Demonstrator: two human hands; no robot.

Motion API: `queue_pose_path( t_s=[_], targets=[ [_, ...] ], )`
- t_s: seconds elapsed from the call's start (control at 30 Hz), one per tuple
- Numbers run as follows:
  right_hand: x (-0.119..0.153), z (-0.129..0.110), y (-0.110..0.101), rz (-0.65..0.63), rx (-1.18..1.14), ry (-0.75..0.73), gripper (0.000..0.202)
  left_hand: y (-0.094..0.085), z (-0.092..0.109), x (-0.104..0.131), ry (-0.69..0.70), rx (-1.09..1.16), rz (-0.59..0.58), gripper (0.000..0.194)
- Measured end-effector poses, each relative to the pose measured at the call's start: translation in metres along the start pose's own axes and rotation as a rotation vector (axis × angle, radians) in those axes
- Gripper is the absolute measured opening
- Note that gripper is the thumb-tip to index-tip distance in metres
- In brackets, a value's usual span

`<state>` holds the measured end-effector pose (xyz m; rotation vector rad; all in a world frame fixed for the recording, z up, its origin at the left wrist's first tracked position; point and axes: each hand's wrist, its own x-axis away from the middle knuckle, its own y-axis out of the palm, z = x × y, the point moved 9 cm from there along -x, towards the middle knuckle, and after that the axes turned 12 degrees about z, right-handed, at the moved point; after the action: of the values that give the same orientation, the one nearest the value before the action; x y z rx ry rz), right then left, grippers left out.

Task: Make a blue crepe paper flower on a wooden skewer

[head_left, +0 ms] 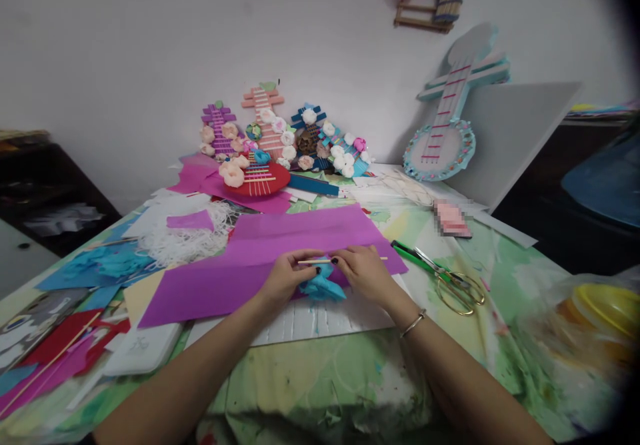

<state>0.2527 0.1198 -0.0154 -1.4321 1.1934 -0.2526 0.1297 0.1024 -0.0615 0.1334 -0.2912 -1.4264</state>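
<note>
My left hand and my right hand pinch a thin wooden stick between them, held level above the table. Light blue crepe paper hangs crumpled from the stick between my fingers. Behind and under my hands spreads a large sheet of purple paper, folded in places. Below the blue paper lies a white board with raised lines across it. My right wrist wears a bracelet.
Gold-handled scissors and a green cutter lie to the right, near a yellow-lidded tub. Several decorated paper instruments lean on the wall. White shredded paper, blue crepe scraps and a white case are on the left.
</note>
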Motion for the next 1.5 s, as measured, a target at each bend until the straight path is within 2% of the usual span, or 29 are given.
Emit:
queue_pose_path(
  t_s=[0.17,0.37,0.5,0.6,0.8,1.17,1.37,1.5],
  targets=[
    [-0.001,-0.002,0.002,0.028,-0.011,0.002,0.029,-0.001,0.004,0.002,0.052,-0.009,0.045,0.036],
    [-0.002,-0.008,-0.016,0.166,-0.136,-0.015,0.025,-0.011,0.008,0.000,0.122,0.000,0.140,0.038],
    [0.000,-0.012,-0.017,0.160,-0.338,-0.052,0.023,-0.015,0.010,0.000,0.143,0.022,0.175,0.036],
    [0.002,-0.013,-0.015,0.142,-0.411,-0.052,0.030,-0.015,0.010,0.001,0.132,0.014,0.179,0.036],
    [0.004,-0.018,-0.015,0.116,-0.350,-0.098,0.038,-0.007,0.012,0.003,0.136,0.036,0.121,0.037],
    [0.003,-0.018,-0.019,0.155,-0.404,-0.179,0.034,-0.003,0.013,0.007,0.135,0.020,0.045,0.042],
    [0.006,-0.022,-0.017,0.168,-0.399,-0.216,0.031,-0.007,0.017,0.008,0.155,-0.018,0.141,0.028],
    [0.007,-0.026,-0.018,0.182,-0.349,-0.220,0.033,-0.009,0.010,0.005,0.116,0.021,0.157,0.025]
  ],
)
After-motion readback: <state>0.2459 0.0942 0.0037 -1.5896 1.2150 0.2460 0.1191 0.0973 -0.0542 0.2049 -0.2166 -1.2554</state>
